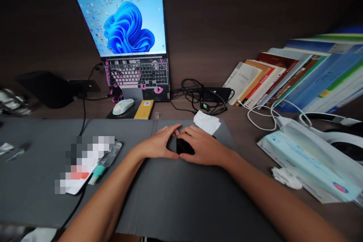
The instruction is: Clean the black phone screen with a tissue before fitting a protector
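Observation:
My left hand (160, 143) and my right hand (200, 145) meet at the middle of a grey desk mat (170, 193). Their fingertips touch, forming a ring. Under my right hand sits a small black object (184, 146), which its thumb and fingers grip. The left hand rests beside that object with fingers curved and its thumb close to it. A white wipe (207, 121) lies just behind my right hand.
An open laptop (133, 45) stands at the back, with a mouse (123, 106) and a yellow box (144, 109) before it. Black cables (198, 96) and books (283, 75) lie to the right, a mask pack (309, 159) nearer. A spray bottle (106, 160) lies at the left.

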Demonstrator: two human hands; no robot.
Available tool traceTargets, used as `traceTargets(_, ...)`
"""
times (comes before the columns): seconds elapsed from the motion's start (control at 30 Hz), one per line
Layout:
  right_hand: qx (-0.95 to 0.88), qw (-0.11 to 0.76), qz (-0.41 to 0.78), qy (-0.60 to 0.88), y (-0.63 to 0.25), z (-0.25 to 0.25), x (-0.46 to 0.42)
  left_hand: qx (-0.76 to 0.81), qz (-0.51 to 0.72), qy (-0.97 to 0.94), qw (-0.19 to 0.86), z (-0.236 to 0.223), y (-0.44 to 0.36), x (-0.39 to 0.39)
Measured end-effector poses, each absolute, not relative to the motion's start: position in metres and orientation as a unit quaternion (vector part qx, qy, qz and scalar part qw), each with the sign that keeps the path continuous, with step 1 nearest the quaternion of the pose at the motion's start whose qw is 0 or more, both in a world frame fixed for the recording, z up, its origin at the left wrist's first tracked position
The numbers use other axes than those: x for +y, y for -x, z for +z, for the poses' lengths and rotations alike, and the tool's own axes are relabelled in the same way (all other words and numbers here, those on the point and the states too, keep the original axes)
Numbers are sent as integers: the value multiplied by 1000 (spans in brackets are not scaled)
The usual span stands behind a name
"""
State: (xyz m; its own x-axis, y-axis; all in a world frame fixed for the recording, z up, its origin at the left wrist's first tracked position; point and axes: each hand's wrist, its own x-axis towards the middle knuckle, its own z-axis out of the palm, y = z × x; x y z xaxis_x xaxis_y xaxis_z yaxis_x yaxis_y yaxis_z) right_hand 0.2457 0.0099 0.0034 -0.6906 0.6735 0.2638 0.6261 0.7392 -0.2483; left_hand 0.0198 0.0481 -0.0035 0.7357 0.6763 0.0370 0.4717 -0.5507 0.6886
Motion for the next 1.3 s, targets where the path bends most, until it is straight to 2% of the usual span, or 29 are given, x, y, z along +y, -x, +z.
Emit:
traceTargets(0.83, -915, 157, 14, 371, -234, 3, 12, 323, 162, -878, 313, -4, -21, 49)
traceTargets(1.3, -914, 172, 24, 366, -233, -5, 20, 324, 166, -878, 310, -4, -22, 49)
